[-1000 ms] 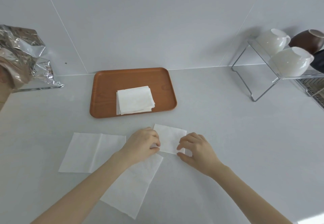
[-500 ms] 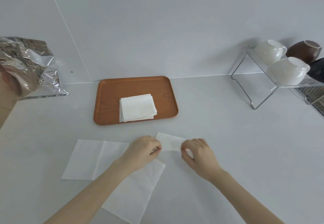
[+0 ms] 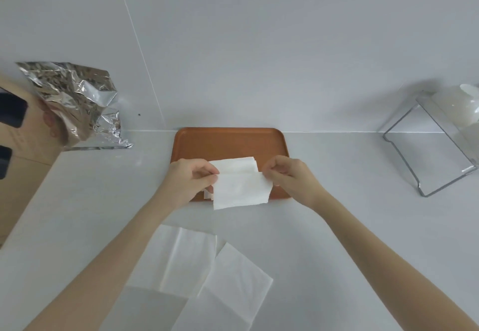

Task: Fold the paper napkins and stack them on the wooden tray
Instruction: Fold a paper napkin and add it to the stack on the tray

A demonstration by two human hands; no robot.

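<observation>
A folded white napkin (image 3: pixel 239 190) hangs in the air over the front edge of the wooden tray (image 3: pixel 228 140). My left hand (image 3: pixel 191 179) pinches its upper left corner and my right hand (image 3: pixel 290 175) pinches its upper right corner. Behind it, a stack of folded napkins (image 3: pixel 234 166) lies on the tray, partly hidden by the held napkin and my left hand. Two unfolded napkins lie on the counter near me: one flat (image 3: pixel 178 255), the other (image 3: pixel 233 289) overlapping it on the right.
A crumpled foil bag (image 3: pixel 75 102) and a cardboard box (image 3: pixel 23 134) stand at the back left. A wire and glass rack (image 3: pixel 435 144) with white cups (image 3: pixel 458 108) is at the back right. The wall rises just behind the tray.
Both hands lifted the folded napkin off the counter and carried it away from me, to above the tray's front edge. The camera view tilted down and forward.
</observation>
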